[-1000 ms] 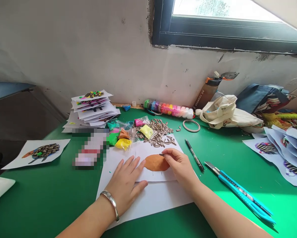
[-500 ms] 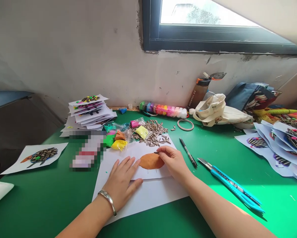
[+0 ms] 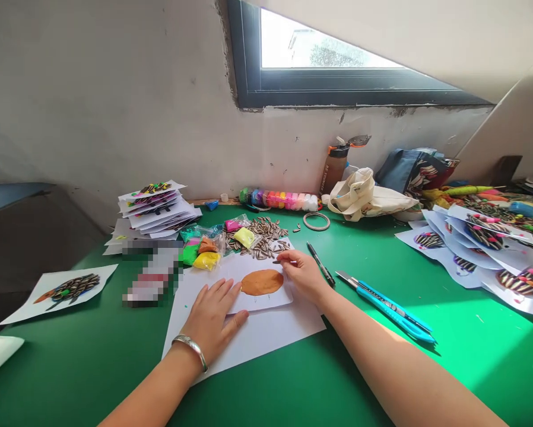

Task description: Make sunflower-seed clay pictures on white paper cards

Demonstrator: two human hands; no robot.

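An orange-brown oval of clay (image 3: 262,283) lies flat on a small white sheet of paper (image 3: 248,306), with short pencil lines under it. That sheet rests on a larger white sheet (image 3: 195,359). My left hand (image 3: 215,314) is spread flat on the papers, its fingertips by the oval's left edge; a silver bangle circles the wrist. Just beyond the oval's upper right edge, my right hand (image 3: 300,273) pinches a small dark sunflower seed (image 3: 276,261) between thumb and fingers. A loose pile of striped sunflower seeds (image 3: 266,231) lies behind it.
Bags of coloured clay (image 3: 206,261) adjoin the pile. A black pen (image 3: 320,264) and a blue utility knife (image 3: 389,308), blade out, lie at right. Paper stacks (image 3: 155,207) stand left, more seed pictures (image 3: 466,243) right. A tape roll (image 3: 316,221) and bottle (image 3: 335,169) are behind.
My right hand has drawn back from the clay's upper right edge towards the seed pile, still pinching. The left hand stays flat. The view has turned right, so everything sits further left.
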